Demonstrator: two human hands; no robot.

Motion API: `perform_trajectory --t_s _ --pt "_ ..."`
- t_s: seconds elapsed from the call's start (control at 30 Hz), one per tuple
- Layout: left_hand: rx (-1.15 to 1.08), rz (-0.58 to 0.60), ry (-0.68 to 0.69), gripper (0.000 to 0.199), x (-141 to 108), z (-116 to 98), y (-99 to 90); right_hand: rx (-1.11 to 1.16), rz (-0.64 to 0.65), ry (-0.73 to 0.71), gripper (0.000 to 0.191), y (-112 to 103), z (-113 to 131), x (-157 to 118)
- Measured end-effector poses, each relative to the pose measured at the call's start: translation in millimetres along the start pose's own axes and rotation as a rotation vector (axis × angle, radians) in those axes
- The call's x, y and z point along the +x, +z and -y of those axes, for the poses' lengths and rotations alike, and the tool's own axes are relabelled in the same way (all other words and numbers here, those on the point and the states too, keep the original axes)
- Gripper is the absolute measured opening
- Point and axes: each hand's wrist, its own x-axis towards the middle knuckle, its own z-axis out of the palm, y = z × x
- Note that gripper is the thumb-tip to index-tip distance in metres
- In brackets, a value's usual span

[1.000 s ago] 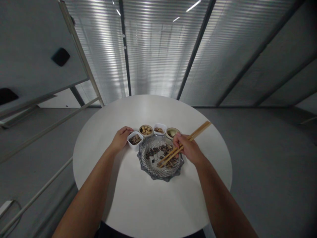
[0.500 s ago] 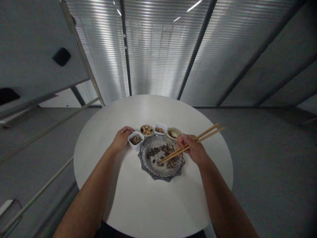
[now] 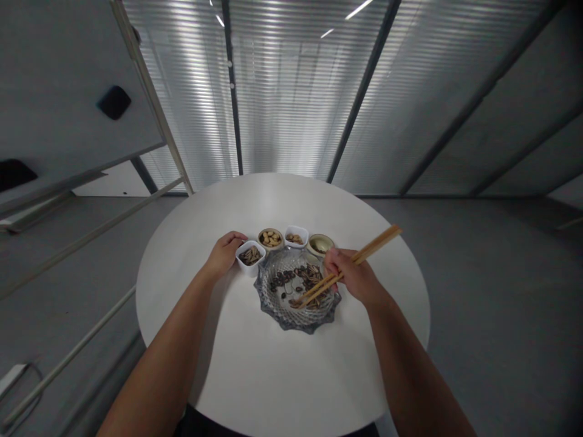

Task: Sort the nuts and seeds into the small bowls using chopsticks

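Note:
My right hand [image 3: 350,272] is closed around a pair of wooden chopsticks [image 3: 368,249]. Their tips reach down into a scalloped clear glass plate [image 3: 285,321], among dark beans [image 3: 281,279] and striped seeds [image 3: 313,303]. The tips stand slightly apart, touching or near a seed at the front; whether it is gripped I cannot tell. On the left, my left hand [image 3: 225,252] is curled against the far left side of a small white square bowl [image 3: 249,271] with striped seeds in it, steadying it by the rim.
Along the plate's far edge stand a round bowl of peanuts [image 3: 270,239], a white square bowl [image 3: 296,235] with brown nuts, and a yellowish round bowl [image 3: 320,244] with a little inside. All rest on a round white table [image 3: 273,376]. A whiteboard frame [image 3: 155,100] stands at the left.
The chopsticks' upper ends have come together and swung left, while their tips have spread slightly and shifted a little right. My left hand holds its place at the white bowl.

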Motion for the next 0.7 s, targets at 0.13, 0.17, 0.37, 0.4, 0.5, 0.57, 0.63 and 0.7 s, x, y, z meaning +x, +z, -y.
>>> perform_trajectory --t_s 0.13,0.17,0.37,0.4,0.5,0.57,0.63,0.7 --pt "-0.006 0.005 0.005 0.019 0.4 1.3 0.1 -0.031 0.006 -0.007 0.054 0.7 -2.4 -0.5" --pt "-0.006 0.009 0.004 0.019 0.5 1.4 0.1 -0.031 0.013 -0.004 0.054 1.3 -2.3 -0.8" --pt "-0.011 -0.002 -0.009 0.021 0.4 -0.5 1.1 0.027 0.036 0.061 0.050 9.3 3.6 -2.0" --pt "-0.015 -0.003 -0.013 0.022 0.2 -0.9 1.3 0.040 0.043 0.070 0.050 10.4 4.3 -1.9" --pt "-0.005 -0.006 -0.017 0.022 -0.1 -1.5 1.6 0.053 0.056 0.061 0.052 11.7 4.2 -1.4" --pt "0.008 -0.001 -0.009 0.021 -0.1 -1.2 1.4 0.048 0.049 0.044 0.052 11.2 2.9 -0.8" --pt "0.007 0.001 -0.003 0.021 0.3 -0.7 1.2 0.058 0.023 0.027 0.053 10.6 1.2 0.4" --pt "-0.002 0.004 -0.007 0.021 1.1 -0.1 1.1 0.112 -0.028 -0.009 0.054 11.2 -0.6 2.8"
